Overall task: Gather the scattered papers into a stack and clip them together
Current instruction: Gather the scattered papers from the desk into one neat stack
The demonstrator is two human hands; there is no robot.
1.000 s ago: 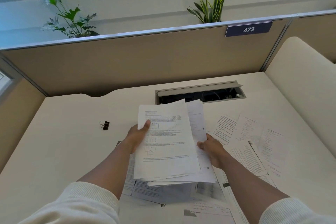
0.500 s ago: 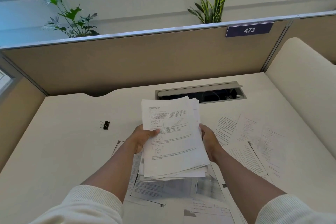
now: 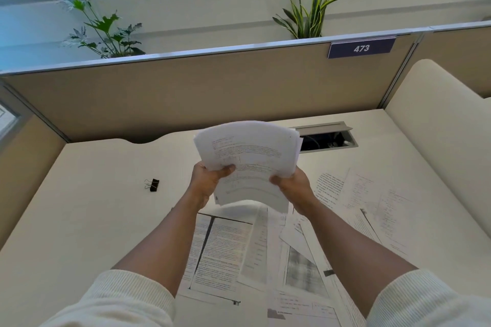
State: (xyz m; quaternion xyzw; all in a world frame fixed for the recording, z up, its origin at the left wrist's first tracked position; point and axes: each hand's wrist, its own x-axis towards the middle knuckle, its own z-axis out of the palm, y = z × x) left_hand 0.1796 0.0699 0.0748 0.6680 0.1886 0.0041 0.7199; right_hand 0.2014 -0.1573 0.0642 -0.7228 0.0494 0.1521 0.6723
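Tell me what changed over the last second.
Both hands, left hand and right hand, lifted the stack of papers up off the desk and shifted their grip to its sides, so it now bows upward. The binder clip and the loose sheets stayed put.

Office cubicle — partition (image 3: 212, 93), number plate (image 3: 361, 48).

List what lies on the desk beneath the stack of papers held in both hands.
Under the raised stack, gripped by the left hand and right hand, loose printed sheets overlap on the desk. The forearms cover parts of them; whatever lies beneath those sheets is hidden.
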